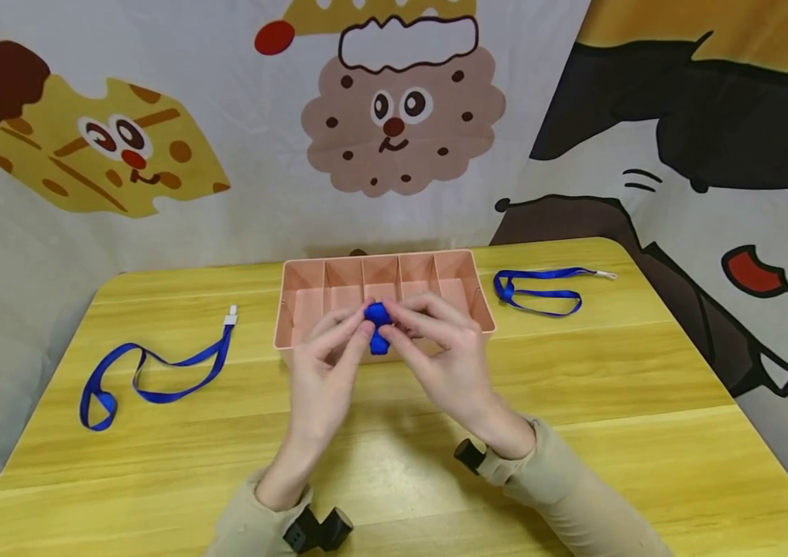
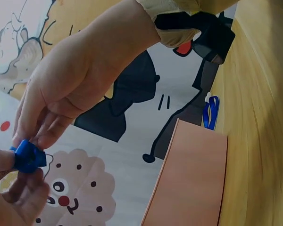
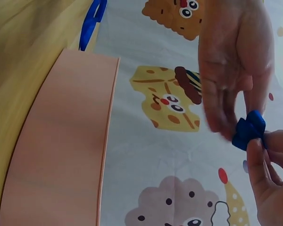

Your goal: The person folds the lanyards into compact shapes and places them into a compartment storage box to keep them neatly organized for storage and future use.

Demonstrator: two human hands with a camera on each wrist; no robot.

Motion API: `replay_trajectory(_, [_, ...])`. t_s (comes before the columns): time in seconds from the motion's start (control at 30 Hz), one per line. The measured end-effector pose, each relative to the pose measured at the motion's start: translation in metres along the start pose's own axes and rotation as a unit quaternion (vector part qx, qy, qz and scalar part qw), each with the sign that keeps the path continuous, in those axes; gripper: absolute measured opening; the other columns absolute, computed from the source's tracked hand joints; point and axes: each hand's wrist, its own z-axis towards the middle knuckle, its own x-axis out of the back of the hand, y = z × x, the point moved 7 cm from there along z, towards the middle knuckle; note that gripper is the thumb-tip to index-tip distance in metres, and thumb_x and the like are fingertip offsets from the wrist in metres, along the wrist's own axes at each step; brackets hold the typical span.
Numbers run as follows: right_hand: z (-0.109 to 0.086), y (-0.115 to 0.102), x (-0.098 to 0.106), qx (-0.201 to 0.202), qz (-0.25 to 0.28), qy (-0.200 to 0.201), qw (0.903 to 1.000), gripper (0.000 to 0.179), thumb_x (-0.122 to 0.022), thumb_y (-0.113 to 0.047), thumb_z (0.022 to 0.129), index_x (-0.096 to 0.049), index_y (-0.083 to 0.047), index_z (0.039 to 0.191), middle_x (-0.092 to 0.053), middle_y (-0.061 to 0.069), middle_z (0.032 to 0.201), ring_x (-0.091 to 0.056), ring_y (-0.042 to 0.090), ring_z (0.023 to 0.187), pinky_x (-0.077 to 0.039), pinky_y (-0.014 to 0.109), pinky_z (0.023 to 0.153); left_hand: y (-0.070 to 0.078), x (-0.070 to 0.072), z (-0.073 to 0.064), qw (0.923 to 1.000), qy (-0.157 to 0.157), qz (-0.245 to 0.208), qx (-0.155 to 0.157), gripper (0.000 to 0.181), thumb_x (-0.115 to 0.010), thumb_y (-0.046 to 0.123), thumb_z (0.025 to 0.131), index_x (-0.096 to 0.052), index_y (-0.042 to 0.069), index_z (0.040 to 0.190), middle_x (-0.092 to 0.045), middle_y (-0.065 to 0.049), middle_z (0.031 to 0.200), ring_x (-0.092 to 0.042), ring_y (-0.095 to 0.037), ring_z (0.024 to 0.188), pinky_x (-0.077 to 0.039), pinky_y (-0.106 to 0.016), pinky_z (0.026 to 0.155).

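Note:
Both hands meet in front of the pink box in the head view. My left hand point(image 1: 320, 379) and my right hand point(image 1: 455, 367) pinch a small bundle of folded blue ribbon point(image 1: 378, 329) between thumbs and fingertips. From the left wrist, the blue bundle point(image 2: 29, 156) shows folded layers, and the right hand point(image 2: 66, 80) reaches it from above. Loops of ribbon point(image 3: 250, 129) stick out between the fingertips in the right wrist view. Whether a clip is inside the bundle is hidden.
A pink box with several compartments point(image 1: 385, 255) stands at the back of the wooden table point(image 1: 394, 495). A blue lanyard with a white clip point(image 1: 188, 361) lies on the left, another blue lanyard point(image 1: 540, 292) on the right. A cartoon-printed cloth point(image 1: 241, 100) hangs behind.

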Motion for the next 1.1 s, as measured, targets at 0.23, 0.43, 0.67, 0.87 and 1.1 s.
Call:
replay_trajectory(0.23, [-0.001, 0.005, 0.0, -0.026, 0.028, 0.006, 0.9993, 0.026, -0.075, 0.013, 0.088, -0.076, 0.012, 0.114, -0.075, 0.021, 0.1, -0.075, 0.025, 0.086, -0.064, 0.021, 0.076, -0.001, -0.002, 0.0, 0.9992, -0.029, -0.017, 0.022, 0.03, -0.063, -0.003, 0.101, -0.066, -0.011, 0.13, -0.068, -0.03, 0.134, -0.07, 0.005, 0.113, -0.059, -0.017, 0.096])
replay_trajectory(0.43, [-0.001, 0.01, -0.001, -0.046, 0.052, -0.001, 0.9976, 0.023, -0.073, 0.003, 0.094, -0.075, 0.012, 0.115, -0.074, 0.021, 0.101, -0.074, 0.02, 0.089, -0.065, 0.023, 0.078, 0.001, -0.001, 0.001, 0.9995, -0.025, -0.021, 0.005, 0.03, -0.066, -0.004, 0.099, -0.067, -0.011, 0.128, -0.07, -0.033, 0.128, -0.071, 0.002, 0.111, -0.06, -0.019, 0.097])
replay_trajectory(0.67, [-0.001, 0.01, -0.001, -0.043, 0.033, 0.003, 0.9985, 0.026, -0.076, 0.011, 0.088, -0.076, 0.01, 0.114, -0.076, 0.02, 0.1, -0.074, 0.022, 0.089, -0.063, 0.021, 0.077, 0.002, 0.0, 0.001, 0.9995, -0.005, -0.026, -0.02, 0.028, -0.066, -0.009, 0.097, -0.067, -0.015, 0.124, -0.072, -0.035, 0.119, -0.071, 0.003, 0.103, -0.061, -0.017, 0.089])
replay_trajectory(0.87, [-0.001, 0.009, -0.001, -0.058, 0.048, 0.004, 0.9971, 0.024, -0.075, 0.007, 0.091, -0.076, 0.01, 0.115, -0.076, 0.021, 0.102, -0.074, 0.018, 0.091, -0.064, 0.022, 0.078, 0.0, -0.001, 0.002, 0.9999, -0.01, -0.009, -0.009, 0.028, -0.065, -0.008, 0.098, -0.068, -0.014, 0.125, -0.073, -0.032, 0.119, -0.068, 0.003, 0.093, -0.058, -0.013, 0.077])
replay_trajectory(1.1, [-0.002, 0.014, 0.0, -0.081, 0.082, 0.009, 0.9933, 0.023, -0.073, 0.007, 0.093, -0.075, 0.012, 0.116, -0.074, 0.023, 0.103, -0.073, 0.012, 0.095, -0.065, 0.024, 0.081, -0.002, -0.005, 0.003, 0.9986, -0.051, 0.012, 0.012, 0.032, -0.066, -0.002, 0.1, -0.067, -0.009, 0.131, -0.072, -0.029, 0.125, -0.07, 0.004, 0.099, -0.062, -0.018, 0.085])
